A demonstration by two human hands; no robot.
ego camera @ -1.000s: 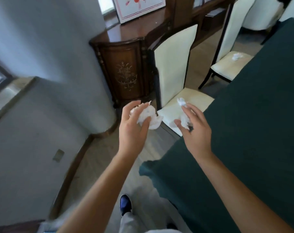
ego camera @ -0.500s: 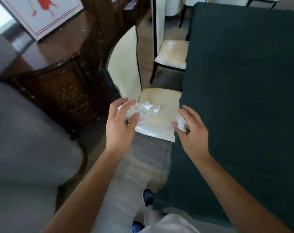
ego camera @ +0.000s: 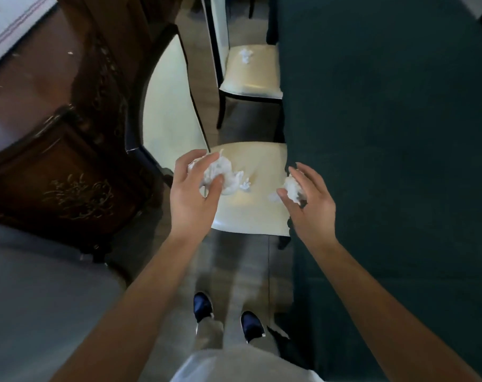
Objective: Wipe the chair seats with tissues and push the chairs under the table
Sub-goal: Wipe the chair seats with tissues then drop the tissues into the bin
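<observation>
Above the near chair seat (ego camera: pixel 251 213), the left hand (ego camera: pixel 191 194) clutches a crumpled tissue (ego camera: pixel 219 172); the right hand (ego camera: pixel 310 205) grips a smaller wad (ego camera: pixel 293 190). The green-draped bench (ego camera: pixel 386 133) at 3 o'clock hides the seat's right edge. Scraps (ego camera: pixel 245 186) are blurred.

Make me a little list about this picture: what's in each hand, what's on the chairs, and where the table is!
left hand: holds a crumpled tissue
right hand: holds a smaller tissue wad
near chair: cream seat, small tissue bits lying on it, seat partly out from the table
far chair: cream seat, one tissue clump on it
table: on the right, covered in dark green cloth
cabinet: dark wood, on the left
</observation>
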